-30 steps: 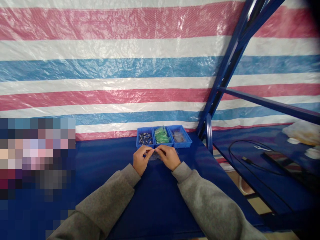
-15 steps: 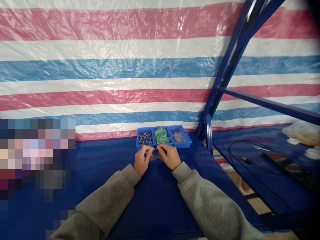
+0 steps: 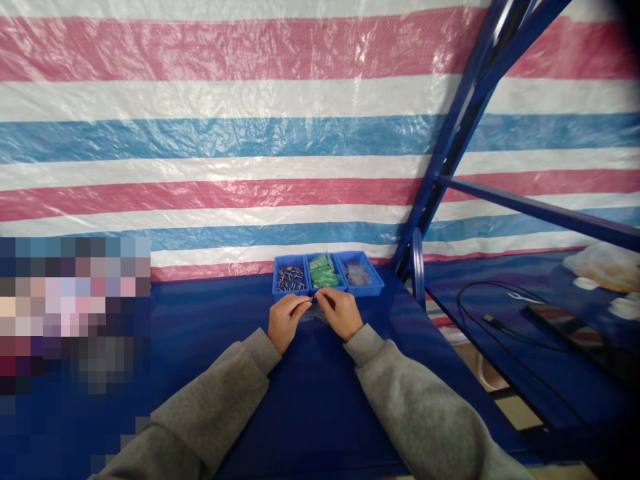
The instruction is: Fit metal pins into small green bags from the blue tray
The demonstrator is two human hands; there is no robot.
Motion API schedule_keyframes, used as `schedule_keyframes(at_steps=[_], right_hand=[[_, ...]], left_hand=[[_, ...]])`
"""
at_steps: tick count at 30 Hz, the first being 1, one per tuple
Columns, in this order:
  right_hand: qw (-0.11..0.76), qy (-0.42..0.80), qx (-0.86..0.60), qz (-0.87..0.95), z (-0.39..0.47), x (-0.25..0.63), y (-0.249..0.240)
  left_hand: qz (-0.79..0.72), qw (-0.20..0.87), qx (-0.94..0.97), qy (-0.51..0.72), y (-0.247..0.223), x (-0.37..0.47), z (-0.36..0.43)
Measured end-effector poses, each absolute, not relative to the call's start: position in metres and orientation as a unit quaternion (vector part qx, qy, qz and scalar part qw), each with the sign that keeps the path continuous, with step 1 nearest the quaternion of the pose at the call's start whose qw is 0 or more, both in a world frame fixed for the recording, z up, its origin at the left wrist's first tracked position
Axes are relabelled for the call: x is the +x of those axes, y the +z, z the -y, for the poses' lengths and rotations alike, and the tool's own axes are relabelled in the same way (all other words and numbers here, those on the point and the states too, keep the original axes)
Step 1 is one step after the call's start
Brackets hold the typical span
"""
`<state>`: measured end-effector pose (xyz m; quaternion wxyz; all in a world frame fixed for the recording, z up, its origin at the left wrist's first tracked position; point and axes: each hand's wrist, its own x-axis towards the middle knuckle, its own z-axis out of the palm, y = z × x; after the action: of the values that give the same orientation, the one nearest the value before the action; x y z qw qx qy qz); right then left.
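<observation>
My left hand (image 3: pixel 287 323) and my right hand (image 3: pixel 343 315) meet over the blue table, fingertips almost touching. Both are closed in a pinch. Something small and dark shows between the fingertips, too tiny to name. Just below them lie what look like clear plastic pieces or bags (image 3: pixel 314 312), partly covered by the hands. Right behind stand three blue bins in a row: the left bin (image 3: pixel 275 285) holds many small dark metal pieces, the middle bin (image 3: pixel 341 273) green packets, the right bin (image 3: pixel 373 291) clear plastic packets.
Striped plastic sheeting (image 3: pixel 250 137) hangs behind the table (image 3: pixel 320 400). A blue metal frame (image 3: pixel 440 167) rises at the right. Beyond it a second table carries a black cable (image 3: pixel 463 303) and a plastic bag (image 3: pixel 607 263). The left side is blurred into blocks.
The fingers of my left hand have shifted slightly and straightened toward the right fingertips; the small dark thing now shows between them. My right hand has barely moved.
</observation>
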<state>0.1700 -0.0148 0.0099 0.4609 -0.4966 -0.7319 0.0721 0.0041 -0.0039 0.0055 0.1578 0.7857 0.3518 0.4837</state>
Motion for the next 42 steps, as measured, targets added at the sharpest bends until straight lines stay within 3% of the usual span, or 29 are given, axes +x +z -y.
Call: schedule_keyframes(at_steps=[15, 42], right_hand=[[0.469, 0.132, -0.458, 0.743, 0.0207, 0.1675, 0.0148], [0.439, 0.098, -0.457, 0.767, 0.0196, 0.1662, 0.0136]], left_hand=[[-0.388, 0.237, 0.746, 0.487, 0.0043, 0.0042, 0.0041], [-0.398, 0.178, 0.743, 0.508, 0.0086, 0.0016, 0.0051]])
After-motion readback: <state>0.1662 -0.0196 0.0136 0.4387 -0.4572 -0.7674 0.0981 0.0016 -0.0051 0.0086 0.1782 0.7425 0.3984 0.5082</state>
